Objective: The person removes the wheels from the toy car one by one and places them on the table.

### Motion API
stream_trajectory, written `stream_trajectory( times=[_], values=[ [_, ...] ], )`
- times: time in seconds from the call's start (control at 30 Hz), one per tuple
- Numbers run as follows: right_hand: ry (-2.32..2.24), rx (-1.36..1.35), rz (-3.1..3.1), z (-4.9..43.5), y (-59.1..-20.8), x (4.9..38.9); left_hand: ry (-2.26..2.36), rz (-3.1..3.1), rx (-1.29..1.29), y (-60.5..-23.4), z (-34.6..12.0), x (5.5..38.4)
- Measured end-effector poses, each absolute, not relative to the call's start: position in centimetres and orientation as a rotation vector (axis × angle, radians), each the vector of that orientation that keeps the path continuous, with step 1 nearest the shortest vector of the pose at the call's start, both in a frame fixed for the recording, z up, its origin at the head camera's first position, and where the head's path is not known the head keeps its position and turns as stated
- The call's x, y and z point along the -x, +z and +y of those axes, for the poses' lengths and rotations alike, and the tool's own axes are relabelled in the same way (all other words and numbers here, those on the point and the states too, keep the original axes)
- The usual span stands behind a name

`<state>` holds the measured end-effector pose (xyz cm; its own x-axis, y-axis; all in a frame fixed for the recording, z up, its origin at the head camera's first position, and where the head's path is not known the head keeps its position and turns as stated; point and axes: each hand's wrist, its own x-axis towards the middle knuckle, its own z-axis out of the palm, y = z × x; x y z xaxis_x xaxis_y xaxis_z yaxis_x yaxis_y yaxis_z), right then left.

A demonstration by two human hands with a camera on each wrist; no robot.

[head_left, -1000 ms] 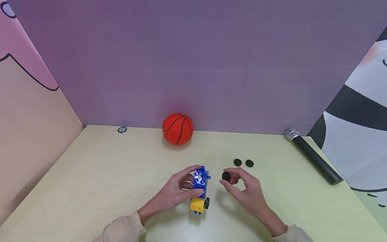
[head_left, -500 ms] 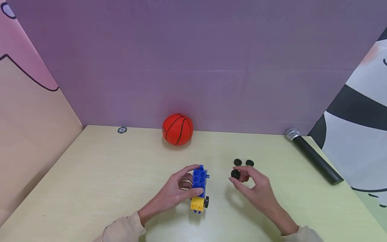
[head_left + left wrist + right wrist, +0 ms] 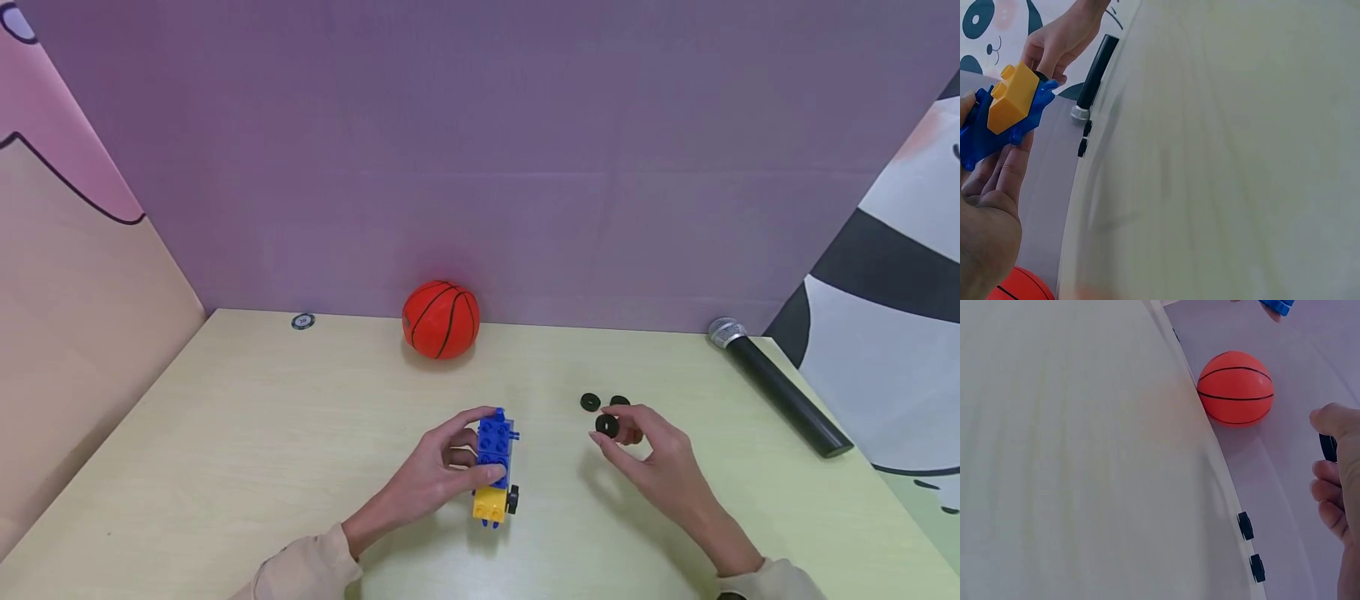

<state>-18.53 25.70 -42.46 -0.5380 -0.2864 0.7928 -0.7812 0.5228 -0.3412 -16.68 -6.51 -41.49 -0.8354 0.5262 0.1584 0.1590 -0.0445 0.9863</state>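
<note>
My left hand grips a toy car built of blue bricks with a yellow brick at its near end. One black wheel sits on the car's right side near the yellow brick, and a bare blue axle stub sticks out farther up the same side. Between thumb and fingertips my right hand pinches another black wheel, held above the table to the right of the car. Behind it two more black wheels lie on the table, a left one and a right one partly covered by my fingers.
An orange-red toy basketball rests at the table's back edge. To the right, a black microphone lies slanted along the side edge. A small round chip lies at the back left. Walls enclose the table behind and on both sides.
My right hand has moved to the right, away from the car, with the wheel still pinched and its flat face turned more toward the head camera. The left hand and car barely shifted.
</note>
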Motion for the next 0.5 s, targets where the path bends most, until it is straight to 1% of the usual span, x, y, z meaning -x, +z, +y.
stream_trajectory(
  times=[0.5],
  values=[
    [0.823, -0.8, -2.146, 28.3, -42.6, 19.3, 1.982, 1.962, -0.77, -41.6, -6.9, 16.7]
  ],
)
